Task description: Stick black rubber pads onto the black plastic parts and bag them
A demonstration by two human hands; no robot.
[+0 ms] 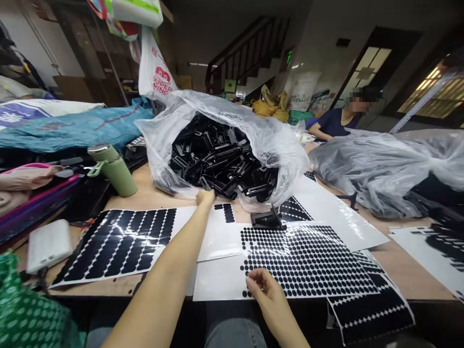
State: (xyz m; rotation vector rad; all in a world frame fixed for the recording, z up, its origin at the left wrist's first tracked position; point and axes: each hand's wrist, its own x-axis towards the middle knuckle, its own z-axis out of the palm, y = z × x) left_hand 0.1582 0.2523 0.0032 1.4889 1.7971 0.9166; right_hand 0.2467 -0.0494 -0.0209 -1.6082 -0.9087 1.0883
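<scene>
Centre: left hand (205, 197) at bag (286, 150) of black parts (221, 157), grip unclear | Lower centre: right hand (267, 291) half-curled, hold unclear | Dot sheet (308, 261): some spots bare, most filled

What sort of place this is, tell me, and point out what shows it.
Probably a small workshop in a house: an open translucent plastic bag full of black plastic parts, a sheet of round black stickers on the worktable, and a staircase behind.
</scene>
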